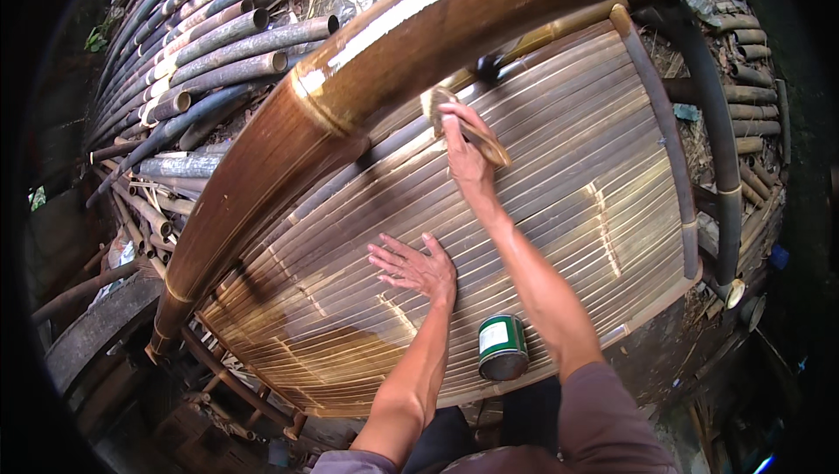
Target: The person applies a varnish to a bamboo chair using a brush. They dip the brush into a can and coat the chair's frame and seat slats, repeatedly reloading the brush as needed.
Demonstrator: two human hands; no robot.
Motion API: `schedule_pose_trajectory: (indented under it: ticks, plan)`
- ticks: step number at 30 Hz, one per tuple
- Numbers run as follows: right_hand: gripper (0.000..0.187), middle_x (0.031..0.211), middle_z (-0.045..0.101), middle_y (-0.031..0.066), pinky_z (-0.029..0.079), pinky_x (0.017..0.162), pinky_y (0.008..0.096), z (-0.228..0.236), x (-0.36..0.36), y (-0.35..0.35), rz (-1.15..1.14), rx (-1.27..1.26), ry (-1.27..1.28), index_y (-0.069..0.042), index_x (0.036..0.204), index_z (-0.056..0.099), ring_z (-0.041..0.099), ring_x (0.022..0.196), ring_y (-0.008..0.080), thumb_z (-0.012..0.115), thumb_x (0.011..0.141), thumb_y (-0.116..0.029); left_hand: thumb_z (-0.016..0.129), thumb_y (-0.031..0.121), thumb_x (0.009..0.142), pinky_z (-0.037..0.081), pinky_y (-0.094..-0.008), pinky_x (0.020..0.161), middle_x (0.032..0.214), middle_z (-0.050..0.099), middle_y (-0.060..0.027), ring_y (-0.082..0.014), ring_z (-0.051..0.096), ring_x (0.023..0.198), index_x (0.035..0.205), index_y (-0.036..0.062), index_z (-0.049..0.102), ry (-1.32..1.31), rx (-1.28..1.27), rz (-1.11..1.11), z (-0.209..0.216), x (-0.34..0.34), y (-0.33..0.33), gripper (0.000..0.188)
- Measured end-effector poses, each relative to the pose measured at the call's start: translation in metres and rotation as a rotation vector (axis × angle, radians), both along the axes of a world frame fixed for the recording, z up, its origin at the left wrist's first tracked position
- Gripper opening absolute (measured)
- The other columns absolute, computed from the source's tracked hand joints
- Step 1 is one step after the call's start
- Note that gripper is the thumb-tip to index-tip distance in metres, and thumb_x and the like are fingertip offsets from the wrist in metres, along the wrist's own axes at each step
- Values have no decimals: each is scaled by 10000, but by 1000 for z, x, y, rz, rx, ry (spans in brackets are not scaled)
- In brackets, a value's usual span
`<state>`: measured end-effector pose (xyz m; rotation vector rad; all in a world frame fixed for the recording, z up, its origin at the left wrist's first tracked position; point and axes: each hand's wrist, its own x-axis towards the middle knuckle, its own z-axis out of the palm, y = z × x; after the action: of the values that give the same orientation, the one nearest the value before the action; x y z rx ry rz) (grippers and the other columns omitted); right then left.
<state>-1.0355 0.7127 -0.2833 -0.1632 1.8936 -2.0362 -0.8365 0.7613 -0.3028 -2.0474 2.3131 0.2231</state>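
My right hand [470, 158] grips a paintbrush by its wooden handle [489, 147]. The pale bristles [433, 109] point toward the underside of a thick, glossy brown bamboo pole [376, 63]; whether they touch it is hard to tell. With fingers spread, my left hand [418, 269] is over the bamboo slats [542, 203] of a wide bench-like piece, and nothing is in it. A green tin can [502, 336] with a white label stands on the slats between my forearms. Darker, wet-looking patches [341, 347] show on the slats at the lower left.
Stacked bamboo poles [218, 46] lie at the upper left, and more cut lengths [752, 111] are piled at the right. The thick pole arches across the bench's far and left sides. A dark bamboo rail [721, 151] stands past the right edge.
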Motion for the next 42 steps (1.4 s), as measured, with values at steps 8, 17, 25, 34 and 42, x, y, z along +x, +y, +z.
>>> schedule_pose_trajectory:
  ticks: [8,17,25,34,42]
  plan:
    - [240,902,706,140,592,712,335,23,9,-42,540,137,773,-183,983,698,697,811,266,628,837,-6,461,553,928,5,-625,1158,1627,-20,-210,-422,-32,1492,1565,60,106,34,27,12,-1,-1,-3,880]
    - [152,841,712,57,519,662,299,25,45,-50,203,13,115,-46,951,721,655,742,127,602,893,-119,494,530,922,-3,-629,1156,1629,-21,-201,-403,-53,1496,1568,78,105,36,8,-7,-2,2,-1,879]
    - [182,865,672,105,562,744,394,57,8,-29,535,220,858,-92,926,689,671,872,291,563,847,12,487,529,930,-9,-638,1152,1623,-42,-219,-426,-59,1490,1567,72,89,49,17,-17,0,0,0,880]
    - [152,817,657,157,542,759,426,37,-40,3,826,609,1173,-46,889,686,649,798,324,539,856,-23,497,527,927,0,-629,1156,1624,-31,-219,-416,-45,1494,1570,74,81,30,18,-12,-1,3,4,890]
    - [245,1265,628,108,495,937,295,19,-161,121,615,644,521,-104,1072,695,620,1118,196,505,932,-36,420,563,955,36,-651,1147,1625,-12,-214,-409,-21,1496,1569,77,108,18,-13,-8,-6,4,-1,843]
